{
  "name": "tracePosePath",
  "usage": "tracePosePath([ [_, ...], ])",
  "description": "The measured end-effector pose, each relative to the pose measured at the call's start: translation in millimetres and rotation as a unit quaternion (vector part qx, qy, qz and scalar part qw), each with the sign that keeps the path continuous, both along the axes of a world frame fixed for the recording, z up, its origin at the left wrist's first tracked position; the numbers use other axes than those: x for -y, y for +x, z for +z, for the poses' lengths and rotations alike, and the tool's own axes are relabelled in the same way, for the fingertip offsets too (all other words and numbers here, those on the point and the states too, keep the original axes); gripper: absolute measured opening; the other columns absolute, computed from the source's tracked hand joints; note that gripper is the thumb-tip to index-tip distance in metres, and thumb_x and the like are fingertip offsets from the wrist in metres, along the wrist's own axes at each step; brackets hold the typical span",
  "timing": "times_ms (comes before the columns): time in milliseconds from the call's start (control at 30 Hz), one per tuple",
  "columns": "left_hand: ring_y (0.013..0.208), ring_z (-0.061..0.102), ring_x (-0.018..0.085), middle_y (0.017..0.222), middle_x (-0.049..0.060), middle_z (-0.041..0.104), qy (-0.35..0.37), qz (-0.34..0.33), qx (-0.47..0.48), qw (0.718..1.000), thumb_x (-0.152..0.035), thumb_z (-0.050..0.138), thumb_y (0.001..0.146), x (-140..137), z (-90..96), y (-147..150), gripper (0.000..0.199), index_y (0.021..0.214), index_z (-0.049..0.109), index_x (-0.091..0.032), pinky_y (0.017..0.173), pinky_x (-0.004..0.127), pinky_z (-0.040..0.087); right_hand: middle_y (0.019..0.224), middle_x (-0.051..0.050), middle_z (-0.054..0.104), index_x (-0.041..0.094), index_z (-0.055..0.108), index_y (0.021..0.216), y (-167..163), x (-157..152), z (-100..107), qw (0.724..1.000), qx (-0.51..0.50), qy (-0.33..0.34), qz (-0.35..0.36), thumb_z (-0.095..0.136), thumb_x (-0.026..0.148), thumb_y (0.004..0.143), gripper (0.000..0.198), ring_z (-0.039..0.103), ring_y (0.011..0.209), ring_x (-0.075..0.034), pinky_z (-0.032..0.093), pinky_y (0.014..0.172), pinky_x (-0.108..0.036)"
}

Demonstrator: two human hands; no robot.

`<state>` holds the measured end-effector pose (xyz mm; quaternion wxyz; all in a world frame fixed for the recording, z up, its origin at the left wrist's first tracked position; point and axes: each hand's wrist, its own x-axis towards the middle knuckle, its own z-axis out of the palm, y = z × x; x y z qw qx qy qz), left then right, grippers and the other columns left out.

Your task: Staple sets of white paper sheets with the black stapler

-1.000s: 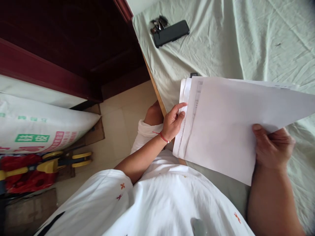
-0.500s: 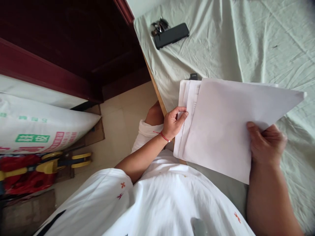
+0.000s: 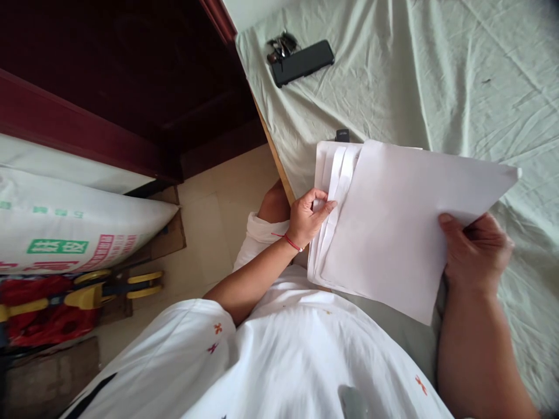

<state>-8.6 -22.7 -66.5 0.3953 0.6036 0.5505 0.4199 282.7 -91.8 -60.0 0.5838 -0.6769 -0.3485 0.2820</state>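
A stack of white paper sheets [image 3: 393, 221] is held between my two hands above the bed-like surface edge near my lap. My left hand [image 3: 309, 216], with a red string on the wrist, pinches the fanned left edges between thumb and fingers. My right hand [image 3: 478, 250] grips the right side, thumb on top and fingers curled underneath. The top sheet is blank on its upper face, and its far right corner sticks out to a point. Several sheet edges show in steps at the left; most of the lower sheets are hidden.
Wrinkled pale green cloth [image 3: 480, 110] covers the surface. On it lie a black phone-like case [image 3: 303, 63], a bunch of keys [image 3: 283, 45] and a small black object [image 3: 343, 135] partly behind the paper. A printed white sack [image 3: 87, 224] and a yellow-red item [image 3: 82, 302] stand left.
The top sheets have bent and shifted a little, and their right corner has moved left. More separate edges now show under my left thumb. Both hands have stayed nearly in place.
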Motion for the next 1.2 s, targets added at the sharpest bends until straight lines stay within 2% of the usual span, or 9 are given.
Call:
tracePosePath([
  [167,0.057,0.04,0.009,0.067,-0.005,0.052,0.004,-0.001,-0.017,1.0,-0.064,0.074,0.083,0,-3.2,-1,0.046,0.083,0.06,-0.02,0.056,0.025,0.035,0.075,0.004,0.067,0.019,0.072,0.082,0,-1,3,1.0,-0.006,-0.004,-0.006,0.088,0.036,0.069,0.026,0.051,0.063,-0.009,0.04,0.063,-0.026],
  [267,0.064,0.048,0.011,0.081,-0.002,0.06,0.036,0.011,-0.004,0.999,-0.063,0.077,0.082,-1,-9.0,-3,0.048,0.099,0.06,-0.022,0.063,0.025,0.042,0.075,0.004,0.067,0.019,0.072,0.081,0,0,5,1.0,-0.001,-0.007,-0.009,0.087,0.035,0.069,0.026,0.051,0.063,-0.009,0.04,0.062,-0.027],
  [400,0.068,0.06,0.014,0.083,-0.002,0.062,0.02,0.009,0.076,0.997,-0.061,0.083,0.077,0,-14.4,-2,0.074,0.134,0.051,-0.027,0.067,0.027,0.048,0.074,0.005,0.066,0.02,0.072,0.082,1,1,3,1.0,0.005,-0.015,-0.004,0.087,0.035,0.069,0.025,0.05,0.063,-0.009,0.038,0.061,-0.027],
  [567,0.084,0.073,0.021,0.093,0.001,0.072,0.001,0.023,0.106,0.994,-0.057,0.089,0.072,0,-12.2,0,0.098,0.153,0.041,-0.029,0.081,0.033,0.056,0.075,0.004,0.067,0.02,0.072,0.082,1,0,2,1.0,0.007,-0.009,-0.007,0.087,0.035,0.069,0.025,0.051,0.064,-0.009,0.039,0.063,-0.027],
  [667,0.089,0.075,0.022,0.1,0.004,0.077,-0.017,0.008,0.119,0.993,-0.058,0.088,0.073,-1,-9.4,-1,0.085,0.144,0.053,-0.026,0.084,0.034,0.059,0.074,0.005,0.065,0.02,0.072,0.082,-1,-1,4,1.0,0.011,-0.001,-0.011,0.087,0.036,0.068,0.026,0.05,0.064,-0.009,0.039,0.062,-0.027],
  [733,0.09,0.076,0.022,0.1,0.005,0.079,-0.029,-0.012,0.114,0.993,-0.058,0.085,0.076,-2,-7.1,-2,0.063,0.124,0.066,-0.023,0.084,0.034,0.06,0.072,0.005,0.064,0.02,0.072,0.081,-1,-1,6,1.0,0.014,0.004,-0.013,0.087,0.037,0.066,0.027,0.048,0.063,-0.009,0.038,0.061,-0.027],
  [833,0.091,0.075,0.022,0.097,0.005,0.081,-0.036,-0.03,0.093,0.995,-0.055,0.083,0.078,-2,-3.0,-3,0.044,0.102,0.073,-0.02,0.085,0.032,0.06,0.071,0.005,0.062,0.019,0.071,0.08,-2,-1,6,1.0,0.02,0.009,-0.015,0.088,0.038,0.066,0.029,0.047,0.063,-0.009,0.036,0.06,-0.027],
  [1000,0.089,0.075,0.021,0.095,0.004,0.082,-0.04,-0.039,0.089,0.994,-0.052,0.082,0.081,-1,3.4,-5,0.038,0.101,0.076,-0.02,0.084,0.031,0.059,0.074,0.004,0.065,0.019,0.074,0.085,-2,-1,5,0.999,0.024,0.023,-0.016,0.087,0.036,0.067,0.028,0.049,0.065,-0.01,0.04,0.066,-0.029],
  [1200,0.09,0.077,0.024,0.098,0.009,0.083,-0.05,-0.067,0.061,0.995,-0.057,0.079,0.082,-1,5.8,-5,0.045,0.104,0.077,-0.017,0.086,0.034,0.06,0.071,0.005,0.062,0.018,0.071,0.079,-2,-2,6,0.999,0.026,0.02,-0.012,0.088,0.036,0.066,0.028,0.047,0.063,-0.009,0.035,0.063,-0.028],
])
